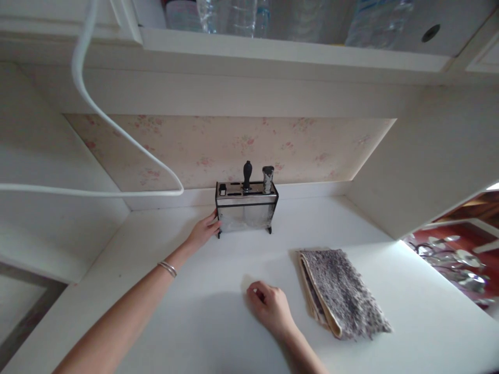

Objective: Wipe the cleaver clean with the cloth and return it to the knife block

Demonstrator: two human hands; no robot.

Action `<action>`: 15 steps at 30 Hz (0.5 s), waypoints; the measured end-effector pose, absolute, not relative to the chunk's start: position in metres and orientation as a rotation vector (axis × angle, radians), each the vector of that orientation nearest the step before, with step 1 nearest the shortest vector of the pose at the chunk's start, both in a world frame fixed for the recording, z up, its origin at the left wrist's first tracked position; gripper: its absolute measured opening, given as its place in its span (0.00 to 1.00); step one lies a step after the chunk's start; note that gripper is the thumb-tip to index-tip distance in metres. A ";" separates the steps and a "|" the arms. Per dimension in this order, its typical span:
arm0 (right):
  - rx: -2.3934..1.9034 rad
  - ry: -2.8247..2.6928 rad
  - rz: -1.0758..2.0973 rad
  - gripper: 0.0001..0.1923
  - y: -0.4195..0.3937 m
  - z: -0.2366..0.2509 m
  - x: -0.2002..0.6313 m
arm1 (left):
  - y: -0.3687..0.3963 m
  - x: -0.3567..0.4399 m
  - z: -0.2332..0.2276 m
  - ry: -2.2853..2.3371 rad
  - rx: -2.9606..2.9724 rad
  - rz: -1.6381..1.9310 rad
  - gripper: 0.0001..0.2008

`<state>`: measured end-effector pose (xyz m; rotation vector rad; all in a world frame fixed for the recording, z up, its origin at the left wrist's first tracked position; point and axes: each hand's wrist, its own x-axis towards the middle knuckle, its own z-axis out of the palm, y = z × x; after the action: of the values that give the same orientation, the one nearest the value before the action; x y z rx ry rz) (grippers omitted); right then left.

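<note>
A knife holder (245,215) with a metal top, black edges and clear-looking front stands upright on the white counter, near the back wall. From its top slots rise a black handle (247,174) and a grey patterned handle (267,179); the blades are hard to make out. My left hand (205,229) grips the holder's left side, some fingers partly hidden at its edge. Lower down, my right hand (270,304) rests over the counter, fingers curled in with nothing visible in them. To its right lies a folded grey shaggy cloth (343,291).
A white cable (125,136) hangs across the upper left. Overhead, a cabinet shelf (288,51) holds clear plastic bottles (241,18). White panels (421,156) flank the counter (187,322). Metal pieces (463,265) show beyond the right edge.
</note>
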<state>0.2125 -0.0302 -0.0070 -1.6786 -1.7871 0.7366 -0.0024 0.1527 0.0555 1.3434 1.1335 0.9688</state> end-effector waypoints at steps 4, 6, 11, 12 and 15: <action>-1.691 -1.787 0.755 0.12 -0.028 -0.009 0.212 | 0.160 0.017 0.035 1.116 1.267 1.029 0.31; -1.708 -1.811 0.743 0.12 -0.027 -0.010 0.211 | 0.163 0.032 0.025 1.108 1.253 1.047 0.33; -1.724 -1.856 0.731 0.12 -0.025 -0.009 0.210 | 0.172 0.089 0.010 1.076 1.272 1.082 0.32; -1.722 -1.861 0.734 0.12 -0.025 -0.009 0.210 | 0.175 0.103 0.008 1.069 1.281 1.086 0.31; -1.713 -1.866 0.742 0.11 -0.026 -0.008 0.211 | 0.187 0.142 0.008 1.057 1.322 1.091 0.27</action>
<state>0.2110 -0.0256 -0.0080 -1.7130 -1.8656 0.7418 0.1422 0.1872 0.0082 1.3224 1.0566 1.0914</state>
